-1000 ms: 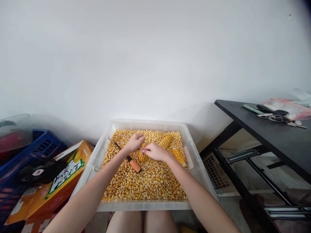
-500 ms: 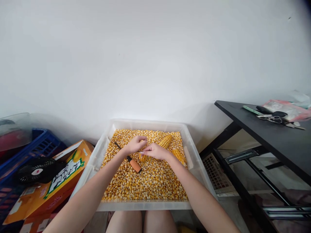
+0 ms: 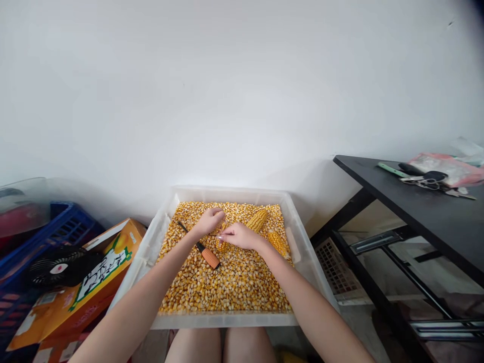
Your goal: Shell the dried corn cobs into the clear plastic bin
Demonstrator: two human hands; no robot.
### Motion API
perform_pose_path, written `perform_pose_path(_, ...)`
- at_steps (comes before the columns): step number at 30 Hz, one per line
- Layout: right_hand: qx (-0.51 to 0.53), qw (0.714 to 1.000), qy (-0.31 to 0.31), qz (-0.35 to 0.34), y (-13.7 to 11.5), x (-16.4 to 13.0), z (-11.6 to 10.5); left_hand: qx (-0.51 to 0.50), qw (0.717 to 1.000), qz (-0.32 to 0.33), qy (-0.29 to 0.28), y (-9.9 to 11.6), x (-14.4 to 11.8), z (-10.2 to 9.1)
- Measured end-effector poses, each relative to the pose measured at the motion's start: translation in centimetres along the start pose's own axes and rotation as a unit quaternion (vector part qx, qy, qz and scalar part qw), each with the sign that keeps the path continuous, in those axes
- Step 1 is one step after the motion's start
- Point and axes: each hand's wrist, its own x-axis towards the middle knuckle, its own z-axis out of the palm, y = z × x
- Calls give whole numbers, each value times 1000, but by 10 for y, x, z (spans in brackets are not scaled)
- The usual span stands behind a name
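My left hand is closed, its fingers curled above the loose corn kernels; whatever it holds is hidden. Just to its right, my right hand has its thumb and fingers pinched together, and I cannot make out what is between them. A yellow corn ear shows partly beneath the right fingertips. Beyond that hand lies a whole corn ear, and another ear rests near the right wrist. A screwdriver-like tool with an orange handle and dark shaft lies on the kernels under my left wrist.
A translucent plastic bin holds the kernels above my knees. To the left are an orange carton, a black fan and a blue crate. On the right, a black table carries scissors and a pink bag.
My left hand has shifted slightly up and left, opening a small gap to the right hand. The right hand has barely moved. The ears and the orange-handled tool stay put.
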Motion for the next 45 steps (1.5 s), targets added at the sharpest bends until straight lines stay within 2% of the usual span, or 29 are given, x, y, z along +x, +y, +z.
perform_pose_path(2, -4, 1000, 29, -1, -1, 0, -1, -63, 995, -73, 37, -2, 2, -1)
perform_pose_path(4, -7, 999, 49, -3, -2, 0, -1, -124, 983, -123, 47, -3, 2, -2)
perform_pose_path(8, -11, 998, 58, 0, -3, 0, 3, -150, 978, -131, 59, 0, 1, -2)
perform_pose_path(13, -23, 998, 61, -5, -3, 0, 7, -107, 986, -112, 68, -1, 1, -1)
perform_pose_path(16, -24, 998, 53, -9, -2, 0, 6, -44, 993, -88, 71, -1, 1, 0)
perform_pose_path(19, -39, 999, 30, -7, -1, -1, 4, 48, 998, -16, 33, 1, -1, 1)
perform_pose_path(23, -64, 998, 19, -22, -1, -1, 2, 127, 990, 57, -40, 3, -6, 6)
perform_pose_path(33, -134, 989, 14, -57, -2, 0, 5, 158, 974, 113, -120, 7, -9, 1)
perform_pose_path(41, -168, 984, 20, -59, -6, 0, 6, 210, 958, 135, -141, 7, -9, -2)
perform_pose_path(45, -191, 980, -18, -61, -3, 2, 14, 252, 945, 148, -149, 5, -10, -2)
